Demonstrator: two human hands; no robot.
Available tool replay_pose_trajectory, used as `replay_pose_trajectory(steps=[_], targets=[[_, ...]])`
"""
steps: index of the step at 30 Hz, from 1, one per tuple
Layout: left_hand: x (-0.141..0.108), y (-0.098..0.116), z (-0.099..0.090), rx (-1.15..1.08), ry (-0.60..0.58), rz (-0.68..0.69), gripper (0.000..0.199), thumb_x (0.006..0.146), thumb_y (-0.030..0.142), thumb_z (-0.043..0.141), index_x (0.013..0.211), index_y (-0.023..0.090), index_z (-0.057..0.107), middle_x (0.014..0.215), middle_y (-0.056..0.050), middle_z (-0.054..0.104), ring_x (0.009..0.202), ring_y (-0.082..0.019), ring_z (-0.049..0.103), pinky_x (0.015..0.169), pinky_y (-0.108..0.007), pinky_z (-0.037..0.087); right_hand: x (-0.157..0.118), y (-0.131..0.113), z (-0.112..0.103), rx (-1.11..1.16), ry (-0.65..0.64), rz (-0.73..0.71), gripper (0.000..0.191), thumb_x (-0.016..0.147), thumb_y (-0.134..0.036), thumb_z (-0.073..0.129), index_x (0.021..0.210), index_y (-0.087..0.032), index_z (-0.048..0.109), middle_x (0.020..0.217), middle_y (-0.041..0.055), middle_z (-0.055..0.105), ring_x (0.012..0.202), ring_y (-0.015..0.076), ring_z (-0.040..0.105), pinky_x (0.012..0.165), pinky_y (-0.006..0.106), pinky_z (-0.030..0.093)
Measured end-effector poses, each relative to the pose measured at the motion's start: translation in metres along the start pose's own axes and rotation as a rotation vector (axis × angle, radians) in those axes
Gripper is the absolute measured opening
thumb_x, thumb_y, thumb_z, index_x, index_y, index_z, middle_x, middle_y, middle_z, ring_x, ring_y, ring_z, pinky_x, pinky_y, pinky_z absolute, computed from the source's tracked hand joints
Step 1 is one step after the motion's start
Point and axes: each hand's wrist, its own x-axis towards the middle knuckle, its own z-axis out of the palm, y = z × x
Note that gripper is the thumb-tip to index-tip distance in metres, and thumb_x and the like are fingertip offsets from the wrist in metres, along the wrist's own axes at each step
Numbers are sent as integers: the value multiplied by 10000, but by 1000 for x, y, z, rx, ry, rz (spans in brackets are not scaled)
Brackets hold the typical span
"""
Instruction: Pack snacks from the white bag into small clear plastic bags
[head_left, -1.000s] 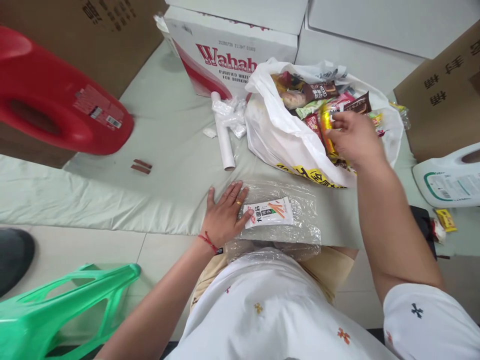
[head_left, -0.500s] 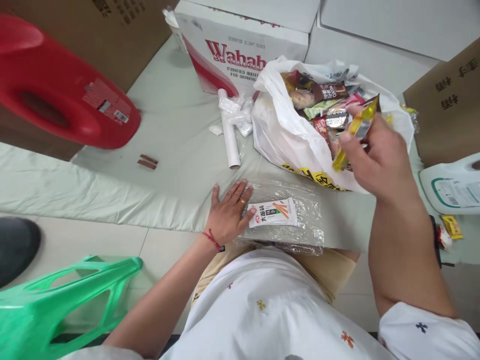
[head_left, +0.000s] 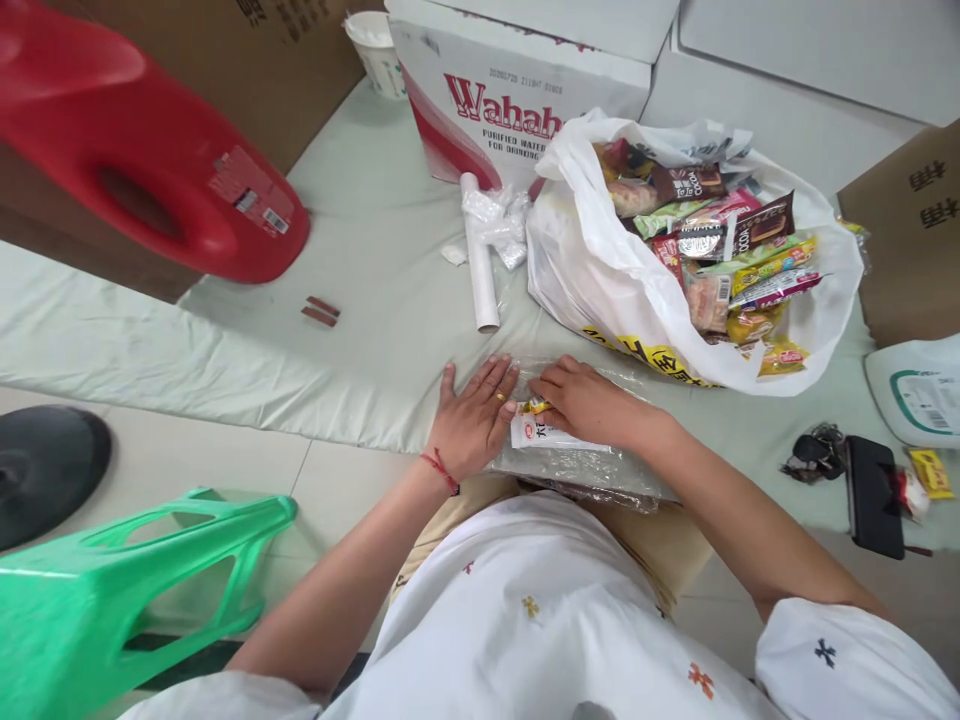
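Note:
My left hand lies flat with fingers spread at the left end of a clear plastic bag at the table's front edge. On that bag rests a white snack packet with dark lettering, partly covered by my right hand. The fingers of my right hand are closed on a small yellow snack packet, pressed down over the white one. Whether the packets are inside the clear bag or on top of it I cannot tell. Behind stands a white carrier bag, open and full of wrapped snacks.
At the left stands a red jug; two brown strips lie near it. A white tube and crumpled plastic lie before a water carton. A phone and white bottle sit right, a green stool below left.
My right hand has moved from above the carrier bag, left and down to the clear bag, carrying the yellow packet. My left hand has stayed on the clear bag's edge.

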Motion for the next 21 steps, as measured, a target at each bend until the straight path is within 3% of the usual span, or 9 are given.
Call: replay_pose_trajectory(steps=[4,9,12,15,17,21], targets=[[0,0,0,-6,3,-3,573,1122,400,228,1656,247,368,1714,-108,363,1597,-294,360,1302,-689,47,-16,5,20,164,200,71,442,1062,-264,514,1468,-98,565,1385,186,634,1214,317,540,1033,488,498],[0,2,-1,-1,-5,-8,580,1122,411,213,1647,235,387,1715,-98,360,1600,-285,353,1303,-687,27,-17,3,31,218,199,206,373,1035,-129,453,1296,-178,714,1230,130,711,1115,271,597,984,430,515],[1,3,-1,3,-6,-17,576,1122,410,219,1646,239,389,1713,-94,365,1599,-284,355,1303,-689,30,-19,-10,31,167,196,194,358,1072,-297,497,1342,-172,696,1338,147,689,1211,297,581,1051,470,488],[1,4,-1,1,-4,-21,570,1121,412,237,1649,252,382,1710,-92,373,1597,-287,359,1305,-691,37,-29,-27,36,49,208,165,692,1015,-565,593,1526,-102,541,1555,211,546,1420,373,450,1209,602,343],[1,3,-1,3,-4,-23,567,1121,413,239,1647,261,386,1708,-93,378,1599,-286,356,1305,-688,39,-36,-36,44,-11,202,164,777,996,-587,618,1580,-97,471,1608,213,494,1468,380,409,1251,639,265],[2,2,1,3,-5,-31,562,1123,410,229,1635,261,406,1704,-94,394,1593,-279,366,1298,-693,36,-43,-42,64,-97,253,185,651,1033,-489,595,1564,-125,499,1610,193,506,1455,359,439,1264,642,249]])
